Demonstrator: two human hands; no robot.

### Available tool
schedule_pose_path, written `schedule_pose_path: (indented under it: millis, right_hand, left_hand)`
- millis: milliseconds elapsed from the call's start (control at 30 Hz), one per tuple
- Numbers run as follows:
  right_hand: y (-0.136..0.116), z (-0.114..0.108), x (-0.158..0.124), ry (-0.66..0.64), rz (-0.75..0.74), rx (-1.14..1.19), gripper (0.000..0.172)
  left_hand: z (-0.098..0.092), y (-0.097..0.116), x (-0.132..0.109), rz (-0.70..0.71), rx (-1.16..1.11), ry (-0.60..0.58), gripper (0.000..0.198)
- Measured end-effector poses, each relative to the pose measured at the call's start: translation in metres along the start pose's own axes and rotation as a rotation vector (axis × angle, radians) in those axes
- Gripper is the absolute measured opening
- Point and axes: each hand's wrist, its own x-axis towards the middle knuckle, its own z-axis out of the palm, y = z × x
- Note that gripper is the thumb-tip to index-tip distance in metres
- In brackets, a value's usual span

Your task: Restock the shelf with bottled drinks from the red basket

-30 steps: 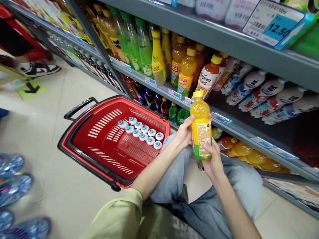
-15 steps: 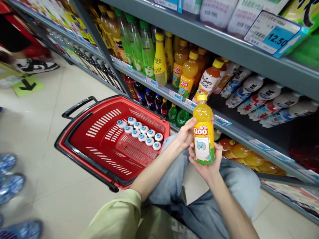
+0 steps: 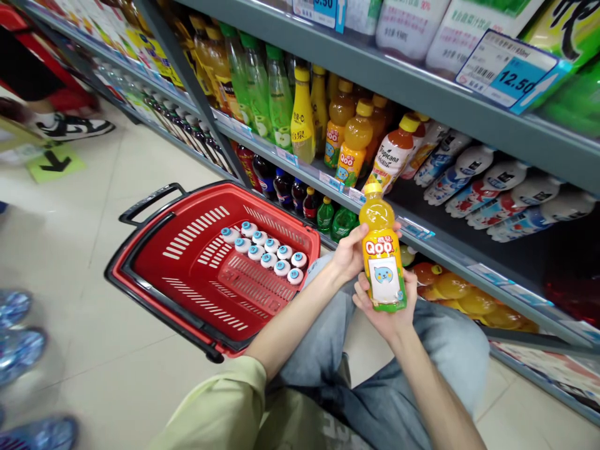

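Note:
A Qoo juice bottle (image 3: 382, 265) with yellow juice, a yellow cap and a blue cat face on its label is held between my two hands, in front of the shelf. My left hand (image 3: 350, 253) grips its upper left side, with fingertips showing behind the bottle on the right. Lower down, my right hand (image 3: 387, 312) cups the base, its fingers wrapped round both sides. The bottle leans slightly to the left at the cap. To the left, a red shopping basket (image 3: 187, 262) holds several small white bottles (image 3: 267, 250) with blue-marked caps, standing in rows.
Shelves (image 3: 407, 81) of drinks rise ahead, with more Qoo bottles (image 3: 352, 150) and a Tropicana bottle (image 3: 390, 153) near the edge. White-capped bottles (image 3: 501, 187) lie at right. Wrapped water bottles (image 3: 21, 350) stand on the floor at left. Another person's shoe (image 3: 75, 127) shows beyond.
The bottle has turned and tilted a little, its cap shifting left, and the label's cat face now points more toward me. Left fingertips now show behind it. Both hands still hold it.

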Motion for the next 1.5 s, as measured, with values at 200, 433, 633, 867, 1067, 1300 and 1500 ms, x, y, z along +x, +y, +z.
schedule_pose_path:
  millis: [200,433,633,867,1067,1300,1500]
  right_hand:
    - [0.000,0.004,0.003,0.074,0.004,0.007,0.041]
    - [0.008,-0.003,0.005,0.166,-0.036,-0.039,0.044]
    - [0.017,-0.007,0.000,0.147,-0.019,-0.159,0.055]
    - [0.025,0.010,0.004,0.187,-0.169,-0.416,0.066]
    - [0.022,0.009,0.009,0.206,-0.183,-0.270,0.050]
    - [0.009,-0.002,0.002,0.011,0.005,-0.152,0.054]
    - [0.005,-0.006,-0.002,-0.027,0.063,-0.157,0.060]
  left_hand:
    - [-0.005,0.005,0.000,-0.093,-0.009,0.012,0.052]
    - [-0.018,0.012,-0.004,-0.037,0.240,0.077,0.062]
    - [-0.016,0.037,-0.023,0.044,0.422,0.187,0.061]
    - [0.008,0.066,-0.042,0.212,0.671,0.348,0.060]
    - [0.028,0.068,-0.044,0.288,0.700,0.376,0.059]
    - [0.033,0.072,-0.043,0.211,0.661,0.323,0.061]
    - [0.039,0.072,-0.047,0.130,0.712,0.277,0.059]
